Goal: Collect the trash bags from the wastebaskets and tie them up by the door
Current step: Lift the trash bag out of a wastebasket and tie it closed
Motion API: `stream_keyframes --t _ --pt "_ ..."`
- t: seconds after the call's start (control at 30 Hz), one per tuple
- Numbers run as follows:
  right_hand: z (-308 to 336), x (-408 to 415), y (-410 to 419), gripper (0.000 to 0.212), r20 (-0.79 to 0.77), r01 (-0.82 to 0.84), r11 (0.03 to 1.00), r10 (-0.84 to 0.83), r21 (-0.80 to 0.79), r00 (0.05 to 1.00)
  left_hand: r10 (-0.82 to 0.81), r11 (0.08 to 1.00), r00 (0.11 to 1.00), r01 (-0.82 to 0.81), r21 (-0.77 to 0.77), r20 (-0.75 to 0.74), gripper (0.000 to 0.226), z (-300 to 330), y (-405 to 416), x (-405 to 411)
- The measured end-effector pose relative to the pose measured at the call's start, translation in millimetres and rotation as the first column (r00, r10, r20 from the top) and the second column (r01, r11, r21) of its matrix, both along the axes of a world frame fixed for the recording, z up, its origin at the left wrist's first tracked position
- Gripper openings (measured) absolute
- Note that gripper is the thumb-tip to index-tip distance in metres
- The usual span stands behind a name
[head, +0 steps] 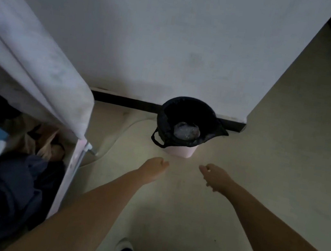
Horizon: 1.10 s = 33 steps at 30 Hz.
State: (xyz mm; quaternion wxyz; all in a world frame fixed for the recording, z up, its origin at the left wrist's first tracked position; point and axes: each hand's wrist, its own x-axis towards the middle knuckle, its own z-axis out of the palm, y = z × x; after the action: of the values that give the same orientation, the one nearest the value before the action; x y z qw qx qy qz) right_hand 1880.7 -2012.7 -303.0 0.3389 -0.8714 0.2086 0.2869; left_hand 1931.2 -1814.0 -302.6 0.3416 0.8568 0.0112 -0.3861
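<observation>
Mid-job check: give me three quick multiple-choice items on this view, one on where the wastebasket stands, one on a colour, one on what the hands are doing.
1. Where does the wastebasket stand?
A. against the wall
B. on the bed
C. in the doorway

2. What colour is the trash bag lining it?
A. white
B. black
C. blue

3. What are the hands holding?
A. the bag's handles
B. a crumpled wrapper
C. nothing

Answers:
1 A, its back meets the dark baseboard.
2 B, the black liner folds over the pink rim.
3 C, the left hand and right hand reach toward it, short of the bag, with nothing in either.
</observation>
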Motion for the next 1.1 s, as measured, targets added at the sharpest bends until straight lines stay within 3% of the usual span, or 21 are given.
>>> stream_keyframes --t 0.1,0.23,0.4,0.57,0.63,0.7,0.8,0.87,1.0,1.1 --pt "-73.8 38.2 -13.2 0.051 0.055 0.155 0.984 -0.160 0.086 0.986 0.273 0.948 0.950 -0.293 -0.124 -0.152 0.025 -74.5 -25.6 31.4" --pt "-149.1 94.4 -26.0 0.058 0.154 0.378 0.876 -0.436 0.300 0.887 0.444 0.792 0.840 -0.531 -0.301 -0.311 0.033 -161.0 -46.3 66.5" --pt "-203.9 160.9 -36.1 0.061 0.048 0.559 0.504 -0.769 0.659 0.637 0.522 0.351 0.610 -0.791 -0.502 -0.596 0.068 -222.0 -61.5 104.7" --pt "-216.2 168.2 -31.0 0.017 -0.010 0.557 0.367 -0.829 0.745 0.559 0.506 0.041 0.498 -0.829 -0.557 -0.704 0.054 -233.4 -60.1 127.0" --pt "-214.1 156.0 -23.8 0.010 -0.061 0.541 0.313 -0.824 0.780 0.563 0.493 0.013 0.479 -0.839 -0.544 -0.727 0.052 -233.4 -55.7 126.2" --pt "-211.7 135.0 -19.6 0.018 -0.128 0.531 0.258 -0.801 0.807 0.584 0.489 0.032 0.492 -0.836 -0.549 -0.720 0.047 -236.7 -52.4 125.6" --pt "-214.3 97.5 -24.8 0.036 -0.194 0.542 0.294 -0.716 0.787 0.670 0.502 0.183 0.581 -0.796 -0.577 -0.641 0.033 -237.1 -38.6 115.1" --pt "-218.4 77.6 -33.1 0.039 -0.239 0.521 0.300 -0.636 0.799 0.734 0.497 0.236 0.627 -0.763 -0.601 -0.600 0.033 -237.8 -30.0 102.2" --pt "-221.2 63.7 -46.0 0.050 -0.251 0.514 0.349 -0.580 0.783 0.775 0.512 0.179 0.586 -0.787 -0.590 -0.628 0.045 -236.5 -26.3 81.8" --pt "-221.7 65.1 -59.5 0.048 -0.098 0.512 0.487 -0.649 0.708 0.754 0.554 0.115 0.543 -0.800 -0.588 -0.631 0.043 -235.5 -23.2 81.6"
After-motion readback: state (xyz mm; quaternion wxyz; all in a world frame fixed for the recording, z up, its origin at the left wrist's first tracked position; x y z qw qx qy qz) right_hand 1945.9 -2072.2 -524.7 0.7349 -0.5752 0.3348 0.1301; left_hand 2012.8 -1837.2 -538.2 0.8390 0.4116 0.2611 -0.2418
